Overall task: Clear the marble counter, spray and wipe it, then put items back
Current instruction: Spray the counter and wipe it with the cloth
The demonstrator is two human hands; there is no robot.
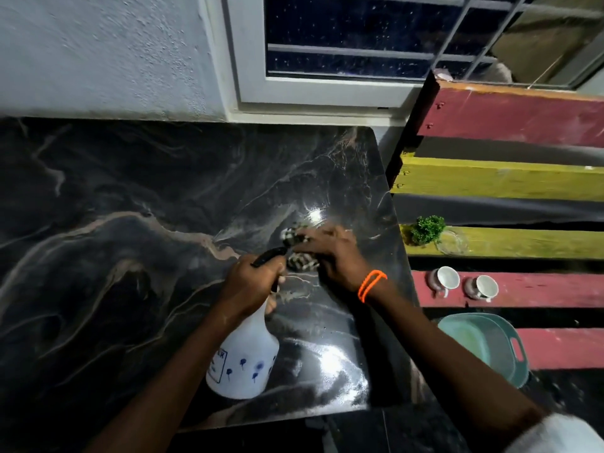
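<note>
The dark marble counter (137, 204) fills the left and middle of the view, with bright glare patches near its right edge. My left hand (251, 284) grips the neck of a white spray bottle (243, 361) with a black trigger head, held just above the counter. My right hand (330, 256), with orange bands on the wrist, holds a crumpled black-and-white patterned cloth (299, 251) right in front of the bottle's nozzle. The cloth is partly hidden under my fingers.
To the right stands a slatted bench in red and yellow (510, 181). On it are a small green plant (426, 228) beside a glass dish, two white cups (464, 284) and a teal plastic basin (490, 344). A window (343, 44) is above the counter.
</note>
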